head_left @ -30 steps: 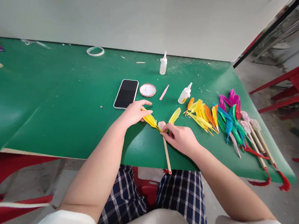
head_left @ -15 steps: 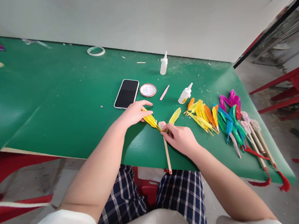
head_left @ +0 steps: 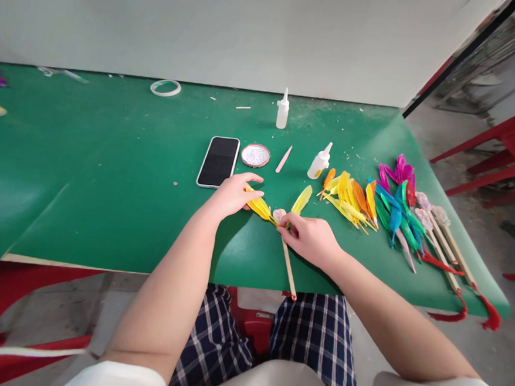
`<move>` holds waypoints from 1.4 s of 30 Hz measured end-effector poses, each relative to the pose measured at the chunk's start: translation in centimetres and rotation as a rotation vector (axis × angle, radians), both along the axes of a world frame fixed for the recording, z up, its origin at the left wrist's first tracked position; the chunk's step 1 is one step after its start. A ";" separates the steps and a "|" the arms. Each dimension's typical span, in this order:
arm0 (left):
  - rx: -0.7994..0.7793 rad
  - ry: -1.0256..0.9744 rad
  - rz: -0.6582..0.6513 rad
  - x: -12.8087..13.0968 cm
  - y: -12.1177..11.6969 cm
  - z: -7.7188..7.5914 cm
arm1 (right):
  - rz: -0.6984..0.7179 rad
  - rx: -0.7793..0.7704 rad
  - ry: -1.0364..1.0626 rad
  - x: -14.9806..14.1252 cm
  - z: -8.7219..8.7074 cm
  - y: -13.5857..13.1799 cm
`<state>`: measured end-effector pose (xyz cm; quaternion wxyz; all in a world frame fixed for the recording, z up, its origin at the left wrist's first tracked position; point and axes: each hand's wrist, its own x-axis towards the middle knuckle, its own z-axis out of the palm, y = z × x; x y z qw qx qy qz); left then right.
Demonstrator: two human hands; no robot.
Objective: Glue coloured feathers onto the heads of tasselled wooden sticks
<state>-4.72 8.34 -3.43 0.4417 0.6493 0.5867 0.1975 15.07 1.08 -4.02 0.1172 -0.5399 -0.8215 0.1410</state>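
Observation:
My left hand (head_left: 235, 195) is closed on the tip end of yellow feathers (head_left: 260, 207), thumb below and fingers above. Their narrow ends reach a pale pinkish disc (head_left: 279, 215) at the top of a wooden stick (head_left: 288, 267). Fingers of my right hand (head_left: 310, 235) are pinched at that disc's right edge, by the base of a second yellow feather (head_left: 301, 199) that slants up to the right. What exactly lies between these fingertips is hidden. The stick's lower end, with a bit of red, hangs over the table's front edge.
Beyond my hands lie a phone (head_left: 218, 162), a round lid (head_left: 255, 155), pink tweezers (head_left: 283, 159) and two white glue bottles (head_left: 319, 161) (head_left: 283, 109). Loose yellow and orange feathers (head_left: 349, 198), coloured feathers (head_left: 397, 211) and tasselled sticks (head_left: 454, 248) are at right. A tape roll (head_left: 165, 88) lies far back.

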 end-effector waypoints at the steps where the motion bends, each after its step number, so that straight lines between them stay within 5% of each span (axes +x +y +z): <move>1: 0.000 0.001 0.000 0.0 0.0 0.0 | -0.002 -0.004 0.003 0.0 0.0 0.0; 42: 0.015 0.011 0.003 0.0 0.1 -0.5 | -0.002 -0.001 0.047 -0.2 0.1 -0.1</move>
